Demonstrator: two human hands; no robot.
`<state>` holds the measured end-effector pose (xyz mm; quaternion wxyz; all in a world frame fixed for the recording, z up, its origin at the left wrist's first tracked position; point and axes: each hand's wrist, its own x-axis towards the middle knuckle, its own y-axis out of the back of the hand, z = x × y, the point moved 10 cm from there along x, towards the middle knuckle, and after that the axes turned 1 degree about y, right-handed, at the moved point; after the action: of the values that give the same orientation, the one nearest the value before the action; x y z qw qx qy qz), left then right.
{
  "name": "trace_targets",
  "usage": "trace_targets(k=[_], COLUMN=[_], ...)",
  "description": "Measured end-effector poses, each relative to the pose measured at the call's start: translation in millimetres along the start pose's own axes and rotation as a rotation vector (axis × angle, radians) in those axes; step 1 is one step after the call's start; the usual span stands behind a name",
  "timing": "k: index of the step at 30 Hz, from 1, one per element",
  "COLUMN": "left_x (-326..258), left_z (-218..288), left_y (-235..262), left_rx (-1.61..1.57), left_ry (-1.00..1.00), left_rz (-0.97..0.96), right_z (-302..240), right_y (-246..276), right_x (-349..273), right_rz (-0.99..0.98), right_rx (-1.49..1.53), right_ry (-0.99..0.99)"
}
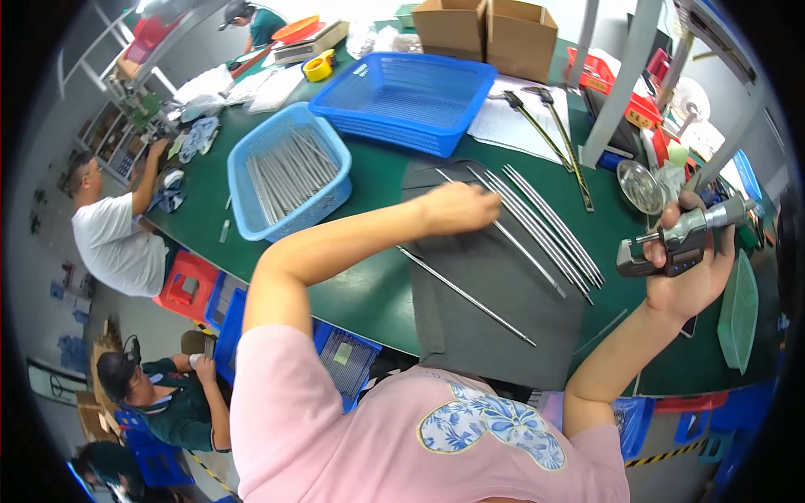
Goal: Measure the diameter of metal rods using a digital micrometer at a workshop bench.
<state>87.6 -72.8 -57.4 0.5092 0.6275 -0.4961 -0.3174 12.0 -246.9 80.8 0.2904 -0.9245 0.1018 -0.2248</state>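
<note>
Lying metal rod (537,267): one; it is laid slanting on the dark grey cloth (470,344), and a part of it is covered from above by the left hand (459,208).
Left fingers: they are bent inward over this rod; the contact is hidden, so whether it is pinched cannot be told.
Right fingers: they are wrapped around one micrometer (686,254), which is raised above the table (381,293) by the right hand (700,281); it is probably held so in order that its frame stays free.
Rods at the right: a bundle (547,232) of about five is seen, nearly parallel; some overlap, so the number is not sure. They are perhaps kept apart from the others for sorting.
Rod at the left: one single rod (466,295) is placed nearer to the body.
Cloth: one piece; it is probably spread so that the metal is not scratched.
Baskets: one light blue basket (314,215) is filled with many rods, too dense to be counted; just beside it a darker blue basket (394,127) is set, and whether others are nested under it cannot be told.
Calipers: two calipers (545,134) are laid side by side, partly over white paper (503,130).
Boxes: two cardboard boxes (520,50) are stood at the far side.
</note>
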Motion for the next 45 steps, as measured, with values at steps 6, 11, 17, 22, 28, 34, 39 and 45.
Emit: trace_targets(k=[6, 11, 17, 22, 28, 34, 39, 45], left_x=[-36.1, -35.7, -11.1, -11.2, -7.1, -6.4, -5.1, -5.8], left_z=[-80.1, -63.7, -32.8, -28.1, -26.8, -24.8, -22.5, -21.7], left_y=[84.9, 104.1, 107.5, 107.1, 99.3, 99.5, 100.1, 98.9], left_rx=[-0.916, -2.145, -2.395, -2.352, -2.34, -2.319, -2.296, -2.279], left_ry=[0.516, 0.209, 0.003, 0.036, 0.153, 0.2, 0.201, 0.216], left_rz=[0.77, 1.328, 1.24, 1.21, 1.176, 1.15, 1.129, 1.129], right_z=[7.4, 37.6, 49.4, 56.6, 56.2, 52.4, 51.4, 49.4], right_y=[-13.1, -20.2, -24.6, -26.2, -30.9, -32.4, -34.7, -37.2], right_x=[-0.7, 4.3, 2.5, 7.0, 6.6, 3.9, 3.1, 1.7], right_rz=[-0.102, -0.073, -0.097, -0.081, -0.17, -0.066, -0.108, -0.118], right_rx=[0.091, 0.123, 0.247, 0.23, 0.231, 0.136, 0.063, 0.08], right_ry=[-0.094, -0.18, -0.264, -0.247, -0.246, -0.246, -0.236, -0.23])
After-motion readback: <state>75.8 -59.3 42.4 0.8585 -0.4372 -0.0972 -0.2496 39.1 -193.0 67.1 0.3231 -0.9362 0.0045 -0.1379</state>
